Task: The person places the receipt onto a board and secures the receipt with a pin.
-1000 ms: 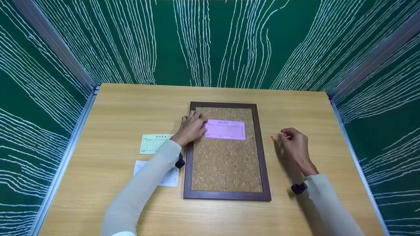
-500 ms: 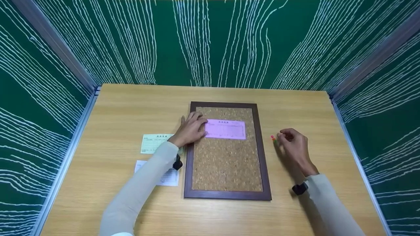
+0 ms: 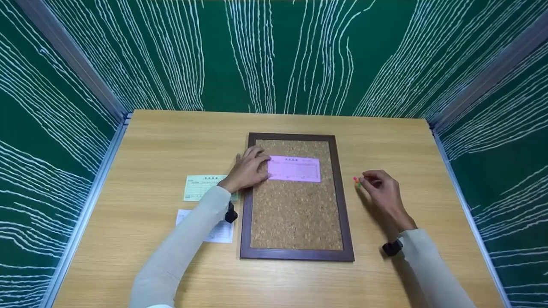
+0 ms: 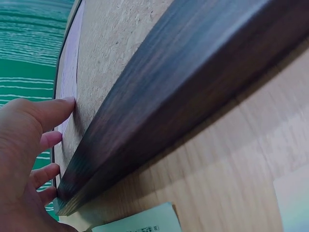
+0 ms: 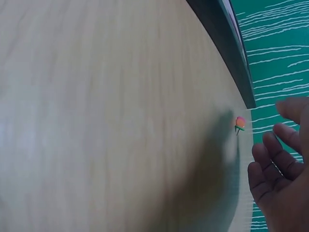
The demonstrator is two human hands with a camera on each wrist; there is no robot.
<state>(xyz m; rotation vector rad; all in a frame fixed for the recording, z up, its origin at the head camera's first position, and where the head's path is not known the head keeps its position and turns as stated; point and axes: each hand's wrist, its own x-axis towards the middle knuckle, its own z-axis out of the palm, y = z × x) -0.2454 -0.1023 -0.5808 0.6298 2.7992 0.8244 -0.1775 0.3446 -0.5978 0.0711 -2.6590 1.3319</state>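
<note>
A corkboard point(image 3: 295, 214) in a dark brown frame lies on the table, with a pink printed paper slip point(image 3: 294, 169) flat on its upper part. My left hand point(image 3: 246, 171) reaches over the frame's left side, thumb and fingertips resting at the slip's left edge. Right of the board, small push pins point(image 3: 356, 182) in pink, orange and green sit close together on the tabletop; the right wrist view shows them point(image 5: 239, 123) overlapping. My right hand point(image 3: 384, 190) hovers beside them, its fingers loosely bent and apart from the thumb, with nothing visible between them.
Left of the board lie a green printed slip point(image 3: 201, 186) and a white one point(image 3: 220, 233), both partly covered by the left forearm. Green walls with white wavy lines point(image 3: 291, 55) stand at the back and sides of the wooden table point(image 3: 295, 282).
My right hand has shifted slightly down towards the pins, and the green one shows more clearly. The left hand and pink slip stay almost still.
</note>
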